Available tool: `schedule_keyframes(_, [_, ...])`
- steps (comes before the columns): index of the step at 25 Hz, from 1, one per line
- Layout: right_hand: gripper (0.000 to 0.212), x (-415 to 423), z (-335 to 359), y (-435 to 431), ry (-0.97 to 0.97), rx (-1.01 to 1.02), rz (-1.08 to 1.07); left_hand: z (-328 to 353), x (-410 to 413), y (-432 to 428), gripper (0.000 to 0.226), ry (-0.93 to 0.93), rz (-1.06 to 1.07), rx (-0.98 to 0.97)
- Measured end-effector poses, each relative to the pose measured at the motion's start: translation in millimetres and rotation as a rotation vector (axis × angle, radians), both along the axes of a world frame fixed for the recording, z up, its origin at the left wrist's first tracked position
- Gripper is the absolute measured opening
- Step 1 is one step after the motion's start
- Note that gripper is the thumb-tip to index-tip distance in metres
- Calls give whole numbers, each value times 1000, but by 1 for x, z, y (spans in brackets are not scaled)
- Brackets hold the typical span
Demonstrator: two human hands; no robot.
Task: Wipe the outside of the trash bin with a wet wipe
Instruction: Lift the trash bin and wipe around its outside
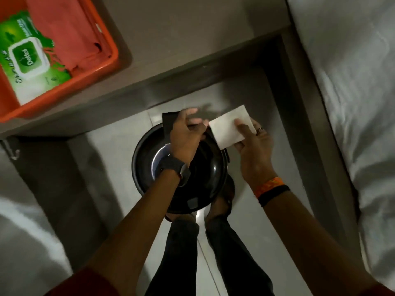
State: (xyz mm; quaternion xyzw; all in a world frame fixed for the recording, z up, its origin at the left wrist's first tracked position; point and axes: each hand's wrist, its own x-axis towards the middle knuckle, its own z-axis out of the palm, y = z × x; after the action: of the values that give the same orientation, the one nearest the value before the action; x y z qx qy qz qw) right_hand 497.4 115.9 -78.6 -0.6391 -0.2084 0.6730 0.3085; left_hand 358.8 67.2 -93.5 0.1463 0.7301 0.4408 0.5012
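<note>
A round black trash bin (147, 167) stands on the pale floor below me, seen from straight above, with a lighter inner bucket showing inside. My left hand (186, 133) reaches over the bin's far rim and pinches the left edge of a white wet wipe (228, 127), with a dark flap by its fingers. My right hand (254, 146) holds the wipe's right side, thumb on top. The wipe is stretched flat between both hands, above the bin's far right rim.
An orange tray (100, 67) on the brown shelf at the upper left holds a green wet-wipe pack (27, 58) and a pink cloth (64, 28). A white bed (352, 103) runs along the right. My legs and feet (218, 210) stand just behind the bin.
</note>
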Motion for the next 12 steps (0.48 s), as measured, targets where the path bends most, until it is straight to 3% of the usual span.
schedule_keyframes(2, [9, 30, -18, 7, -134, 46, -62, -24, 6, 9, 47, 372, -483, -29])
schedule_keyframes(4, [5, 59, -39, 12, -263, 71, 1, -44, 18, 20, 68, 600, -1212, -166])
schedule_keyframes(6, [5, 78, -62, 8, -376, 65, 79, -62, 36, 30, 90, 798, -1762, -320])
schedule_keyframes(8, [2, 84, -79, -2, -404, 73, 123, -70, 49, 41, 97, 859, -1958, -374])
schedule_keyframes(12, [21, 84, -96, -24, -484, 182, 201, -63, 48, 47, 90, 786, -1963, -450])
